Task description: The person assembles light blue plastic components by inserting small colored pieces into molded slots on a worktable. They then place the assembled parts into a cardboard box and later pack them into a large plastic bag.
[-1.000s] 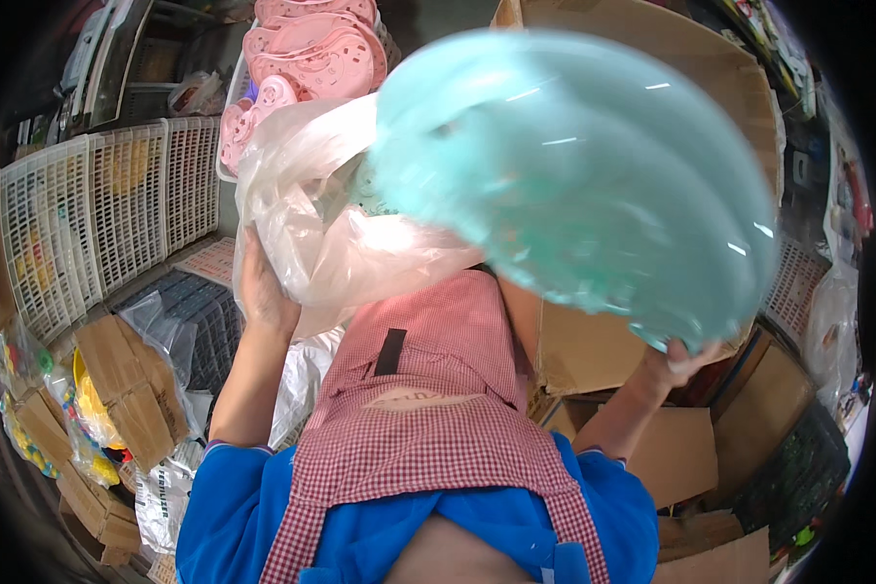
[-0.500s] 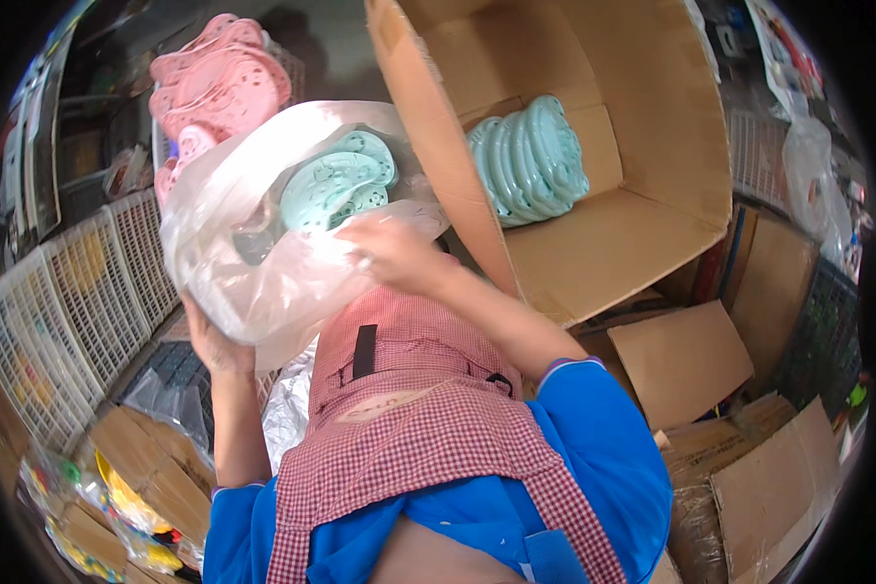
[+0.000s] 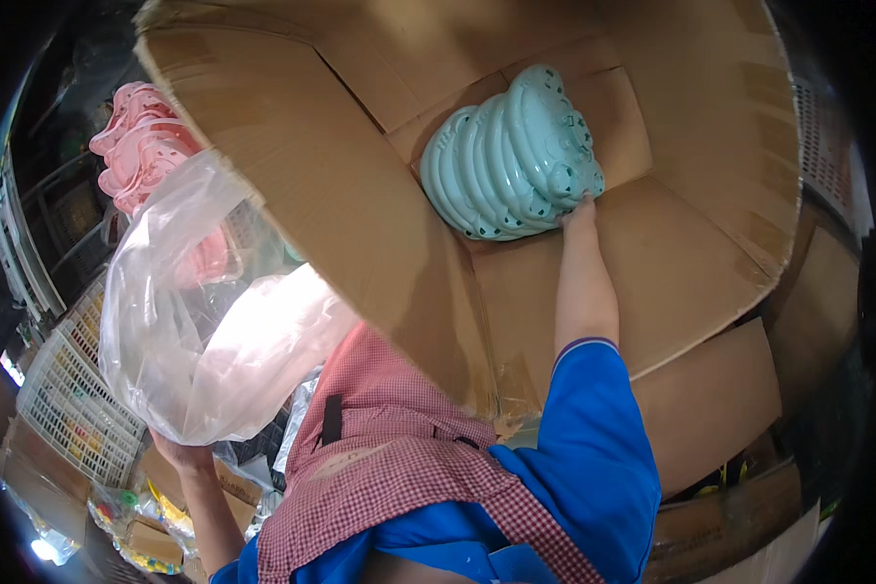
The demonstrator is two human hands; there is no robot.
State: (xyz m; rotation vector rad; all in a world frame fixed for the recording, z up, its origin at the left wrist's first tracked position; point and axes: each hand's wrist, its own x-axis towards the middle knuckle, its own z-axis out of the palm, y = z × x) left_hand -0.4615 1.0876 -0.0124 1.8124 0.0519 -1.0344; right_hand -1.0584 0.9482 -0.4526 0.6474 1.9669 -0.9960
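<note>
A large cardboard box (image 3: 642, 282) stands open in front of me. Inside lies a stack of mint-green molded plastic pieces (image 3: 496, 161) with rounded edges and small cut-out holes. My right hand (image 3: 578, 211) reaches in and grips the stack's lower right edge, its fingers mostly hidden by the pieces. On the left, my left hand (image 3: 180, 452) holds a clear plastic bag (image 3: 156, 341) from below, its fingers partly behind the film. The bag's mouth gapes upward beside the box wall. A bit of mint green shows behind that wall.
Pink plastic pieces (image 3: 141, 146) are piled beyond the bag. White slatted baskets (image 3: 78, 409) line the left side, above cartons and bagged colorful items. Another carton flap (image 3: 711, 399) and a taped carton (image 3: 725, 521) sit below the big box at right.
My right hand has left the bag and reached into the box to the mint-green stack. The view has shifted, with the box now larger and nearer. My left hand stays with the bag.
</note>
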